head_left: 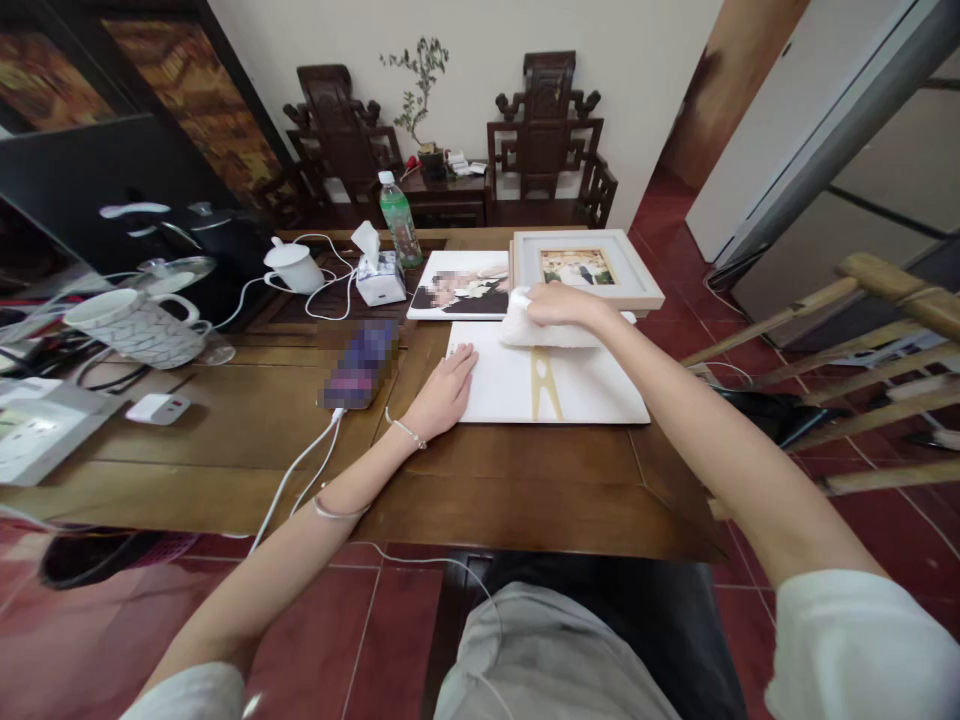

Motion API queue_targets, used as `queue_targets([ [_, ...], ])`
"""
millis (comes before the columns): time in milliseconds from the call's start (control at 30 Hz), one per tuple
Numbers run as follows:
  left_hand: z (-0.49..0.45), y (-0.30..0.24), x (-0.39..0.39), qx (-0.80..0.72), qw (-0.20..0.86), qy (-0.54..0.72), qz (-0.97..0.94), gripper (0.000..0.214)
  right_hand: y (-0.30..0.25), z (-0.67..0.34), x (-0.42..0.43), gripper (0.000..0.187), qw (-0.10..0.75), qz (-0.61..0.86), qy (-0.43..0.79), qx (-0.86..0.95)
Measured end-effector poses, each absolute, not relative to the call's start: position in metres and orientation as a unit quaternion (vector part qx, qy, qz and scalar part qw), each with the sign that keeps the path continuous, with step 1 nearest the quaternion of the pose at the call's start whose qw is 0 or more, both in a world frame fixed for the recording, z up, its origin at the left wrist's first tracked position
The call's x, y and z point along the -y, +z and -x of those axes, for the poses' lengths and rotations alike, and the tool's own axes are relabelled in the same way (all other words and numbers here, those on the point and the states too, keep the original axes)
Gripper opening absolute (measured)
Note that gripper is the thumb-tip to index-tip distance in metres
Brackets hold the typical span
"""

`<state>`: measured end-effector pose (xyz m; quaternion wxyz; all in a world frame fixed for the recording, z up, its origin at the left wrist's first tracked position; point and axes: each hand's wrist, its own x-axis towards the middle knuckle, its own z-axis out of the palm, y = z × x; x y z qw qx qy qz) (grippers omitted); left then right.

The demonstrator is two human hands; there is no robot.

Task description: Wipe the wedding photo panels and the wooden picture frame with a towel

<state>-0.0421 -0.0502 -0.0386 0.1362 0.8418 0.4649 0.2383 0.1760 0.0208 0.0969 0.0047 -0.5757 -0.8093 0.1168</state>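
Observation:
A white panel (495,385) lies flat on the wooden table, with a yellowish A-shaped piece (545,385) on its surface. My left hand (442,390) rests at the panel's left edge, fingers stretched out. In my right hand (555,303) is a bunched white cloth (517,325), pressed on the far part of the panel, its fingers closed around it. Just beyond lie a photo panel (461,290) with a dark picture and a white-framed photo (630,270), which stands higher than the panels. The cloth hides part of the panel's far edge.
Left of the panel are a phone (360,365) on a white cable, a tissue box (381,280), a green-labelled bottle (399,220) and a lidded white cup (294,266). Farther left are a patterned mug (139,325), a charger (157,408) and a power strip (37,425). A wooden chair (862,380) stands right.

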Motion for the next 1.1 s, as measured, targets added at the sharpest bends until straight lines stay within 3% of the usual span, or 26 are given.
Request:
queue_targets([
  [167, 0.041, -0.039, 0.051, -0.465, 0.139, 0.244, -0.840, 0.046, 0.093, -0.224, -0.009, 0.022, -0.014, 0.609, 0.119, 0.784],
  [333, 0.039, -0.039, 0.050, -0.461, 0.131, 0.249, -0.842, 0.045, 0.077, -0.273, 0.048, 0.009, 0.029, 0.583, 0.114, 0.804],
  [533, 0.038, -0.040, 0.050, -0.469, 0.132, 0.255, -0.835, 0.045, 0.080, -0.285, 0.123, 0.013, -0.018, 0.505, 0.163, 0.847],
  [733, 0.038, -0.036, 0.052, -0.467, 0.139, 0.246, -0.838, 0.046, 0.075, -0.270, 0.091, 0.010, 0.041, 0.542, 0.131, 0.829],
  [933, 0.041, -0.039, 0.049, -0.468, 0.172, 0.261, -0.826, 0.048, 0.047, -0.191, 0.056, 0.035, 0.047, 0.518, 0.115, 0.846],
  [1100, 0.043, -0.037, 0.044, -0.505, 0.281, 0.351, -0.737, 0.051, 0.028, -0.143, 0.073, 0.049, 0.016, 0.478, 0.061, 0.876],
])
